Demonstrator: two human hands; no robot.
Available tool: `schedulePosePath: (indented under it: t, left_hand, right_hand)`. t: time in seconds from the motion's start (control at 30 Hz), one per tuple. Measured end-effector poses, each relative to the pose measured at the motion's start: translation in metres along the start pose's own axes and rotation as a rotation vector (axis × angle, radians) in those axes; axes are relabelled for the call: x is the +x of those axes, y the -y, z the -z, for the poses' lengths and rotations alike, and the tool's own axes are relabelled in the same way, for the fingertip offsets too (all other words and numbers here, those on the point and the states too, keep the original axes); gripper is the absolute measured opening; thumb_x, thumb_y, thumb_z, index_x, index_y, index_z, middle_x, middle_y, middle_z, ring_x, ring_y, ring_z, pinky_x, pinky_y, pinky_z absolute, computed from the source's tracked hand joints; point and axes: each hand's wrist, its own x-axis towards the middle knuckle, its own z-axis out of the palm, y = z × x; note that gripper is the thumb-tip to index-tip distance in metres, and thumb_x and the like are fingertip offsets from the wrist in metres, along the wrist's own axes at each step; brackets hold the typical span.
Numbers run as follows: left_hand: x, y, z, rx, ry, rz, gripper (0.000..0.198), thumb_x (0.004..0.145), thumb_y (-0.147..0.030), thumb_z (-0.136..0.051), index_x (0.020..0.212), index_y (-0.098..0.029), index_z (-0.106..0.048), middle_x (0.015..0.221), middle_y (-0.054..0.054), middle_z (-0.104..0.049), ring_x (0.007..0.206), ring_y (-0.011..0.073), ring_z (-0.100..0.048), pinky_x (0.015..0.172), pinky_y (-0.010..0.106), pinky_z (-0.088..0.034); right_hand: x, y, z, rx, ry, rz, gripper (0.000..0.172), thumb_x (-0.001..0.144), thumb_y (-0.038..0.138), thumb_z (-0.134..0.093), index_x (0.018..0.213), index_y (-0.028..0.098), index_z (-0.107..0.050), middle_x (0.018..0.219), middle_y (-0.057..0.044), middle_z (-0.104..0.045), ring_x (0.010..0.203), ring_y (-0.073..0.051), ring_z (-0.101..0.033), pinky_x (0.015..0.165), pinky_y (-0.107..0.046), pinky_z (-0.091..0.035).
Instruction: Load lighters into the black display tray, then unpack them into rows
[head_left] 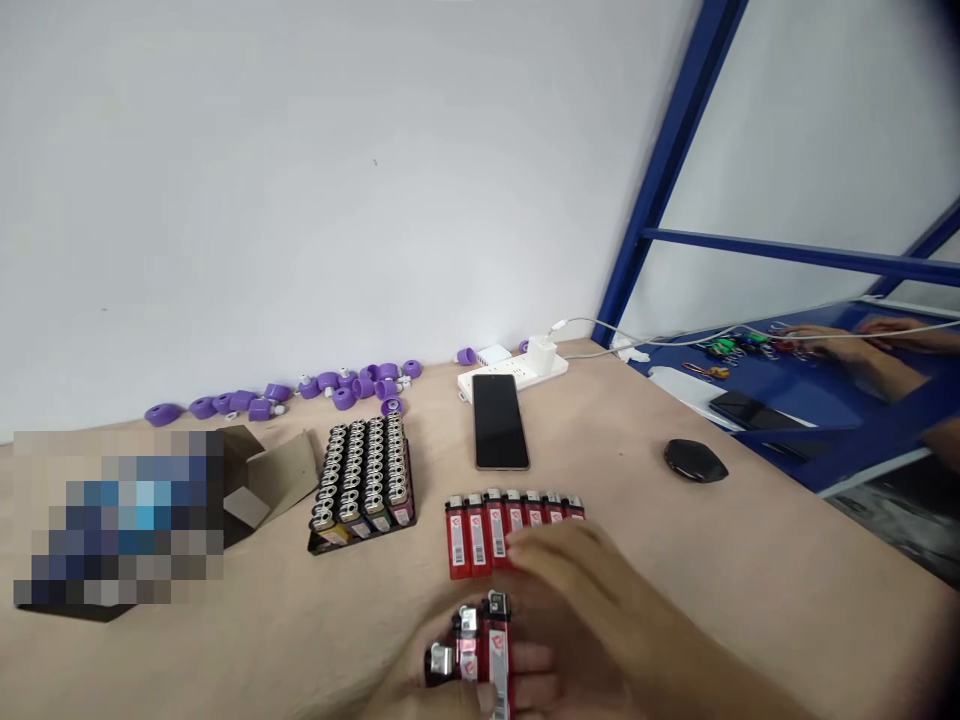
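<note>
Several red lighters (478, 540) lie side by side in a row on the tan tabletop. Over the right part of that row is my right hand (592, 580), blurred, its fingertips at the lighters; whether it grips one is unclear. Nearer me, my left hand (450, 700) holds three red lighters (496, 650) with black and silver tops, its thumb across them and its fingers behind. To the left stands a black tray (361, 541) packed with upright lighters in several colours.
Behind the row, a phone (500, 425) leans on a white power strip (555, 368). Purple caps (343, 397) line the wall. An open box (281, 475) is left, a black mouse (695, 460) right. Beyond a blue frame (660, 150), another person's hands (832, 345) are over a blue table.
</note>
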Motion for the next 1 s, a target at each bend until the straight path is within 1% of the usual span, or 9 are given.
schedulePosePath:
  t: [0.13, 0.2, 0.27, 0.37, 0.47, 0.53, 0.63, 0.77, 1.0]
  left_hand:
    - [-0.002, -0.008, -0.003, 0.165, 0.013, -0.056, 0.046, 0.072, -0.020, -0.082, 0.116, -0.019, -0.070, 0.115, 0.009, -0.072, 0.127, 0.0369, -0.056, 0.112, 0.050, -0.036]
    - [-0.002, -0.007, 0.000, 0.184, 0.003, -0.063, 0.044, 0.072, -0.021, -0.082, 0.115, -0.020, -0.071, 0.116, 0.009, -0.072, 0.126, 0.0380, -0.056, 0.111, 0.051, -0.037]
    - [0.000, -0.003, 0.005, 0.164, 0.001, -0.080, 0.045, 0.071, -0.021, -0.084, 0.114, -0.019, -0.071, 0.118, 0.011, -0.071, 0.125, 0.0388, -0.057, 0.111, 0.052, -0.037]
    - [0.006, 0.006, 0.012, 0.099, 0.026, -0.099, 0.050, 0.071, -0.024, -0.087, 0.117, -0.019, -0.069, 0.117, 0.014, -0.070, 0.124, 0.0389, -0.059, 0.111, 0.054, -0.035]
    - [0.010, 0.010, 0.017, 0.053, 0.106, -0.044, 0.059, 0.069, -0.029, -0.089, 0.122, -0.017, -0.066, 0.117, 0.018, -0.070, 0.121, 0.0401, -0.061, 0.111, 0.059, -0.030]
    - [0.009, 0.008, 0.018, 0.069, 0.120, -0.016, 0.061, 0.072, -0.030, -0.088, 0.125, -0.016, -0.063, 0.123, 0.020, -0.068, 0.124, 0.0401, -0.059, 0.113, 0.060, -0.026]
    - [0.007, 0.003, 0.017, 0.103, 0.113, -0.003, 0.058, 0.074, -0.031, -0.086, 0.126, -0.018, -0.063, 0.126, 0.019, -0.068, 0.124, 0.0392, -0.060, 0.113, 0.059, -0.026]
    - [0.007, 0.002, 0.015, 0.107, 0.101, 0.011, 0.058, 0.072, -0.032, -0.087, 0.124, -0.017, -0.064, 0.122, 0.019, -0.070, 0.120, 0.0379, -0.063, 0.111, 0.057, -0.030]
    - [0.006, 0.003, 0.015, 0.118, 0.052, 0.017, 0.057, 0.074, -0.028, -0.087, 0.125, -0.017, -0.064, 0.117, 0.016, -0.071, 0.116, 0.0349, -0.064, 0.110, 0.055, -0.030]
  right_hand:
    - [0.009, 0.031, -0.026, -0.169, -0.195, 0.111, 0.034, 0.102, 0.040, -0.049, 0.129, 0.020, -0.054, 0.115, -0.006, -0.073, 0.104, -0.019, -0.066, 0.089, -0.032, -0.054]
    - [0.011, 0.035, -0.029, -0.188, -0.231, 0.110, 0.033, 0.105, 0.040, -0.041, 0.126, 0.021, -0.057, 0.113, -0.004, -0.074, 0.103, -0.018, -0.067, 0.086, -0.030, -0.054]
    - [0.010, 0.031, -0.023, -0.182, -0.197, 0.120, 0.031, 0.106, 0.037, -0.040, 0.128, 0.021, -0.055, 0.114, -0.004, -0.073, 0.104, -0.017, -0.067, 0.089, -0.027, -0.054]
    - [0.004, 0.010, -0.005, -0.168, -0.174, 0.079, 0.041, 0.100, 0.034, -0.051, 0.138, 0.019, -0.045, 0.124, -0.009, -0.068, 0.115, -0.023, -0.063, 0.097, -0.034, -0.053]
    - [-0.005, -0.023, 0.016, -0.154, -0.163, -0.232, 0.065, 0.091, 0.031, -0.058, 0.148, 0.023, -0.030, 0.140, -0.013, -0.055, 0.128, -0.030, -0.054, 0.104, -0.046, -0.049]
    - [-0.011, -0.043, 0.028, -0.098, -0.080, -0.409, 0.073, 0.088, 0.034, -0.060, 0.151, 0.028, -0.024, 0.150, -0.012, -0.045, 0.134, -0.031, -0.049, 0.107, -0.050, -0.046]
    - [-0.016, -0.062, 0.040, 0.055, 0.122, -0.535, 0.084, 0.084, 0.043, -0.067, 0.153, 0.030, -0.022, 0.158, -0.010, -0.035, 0.138, -0.033, -0.045, 0.109, -0.049, -0.044]
    - [-0.016, -0.067, 0.046, 0.153, 0.262, -0.564, 0.084, 0.078, 0.041, -0.071, 0.151, 0.029, -0.031, 0.159, -0.008, -0.035, 0.139, -0.035, -0.042, 0.112, -0.050, -0.039]
    - [-0.012, -0.055, 0.042, 0.106, 0.353, -0.579, 0.087, 0.077, 0.037, -0.070, 0.154, 0.033, -0.028, 0.161, -0.002, -0.032, 0.145, -0.032, -0.030, 0.118, -0.052, -0.028]
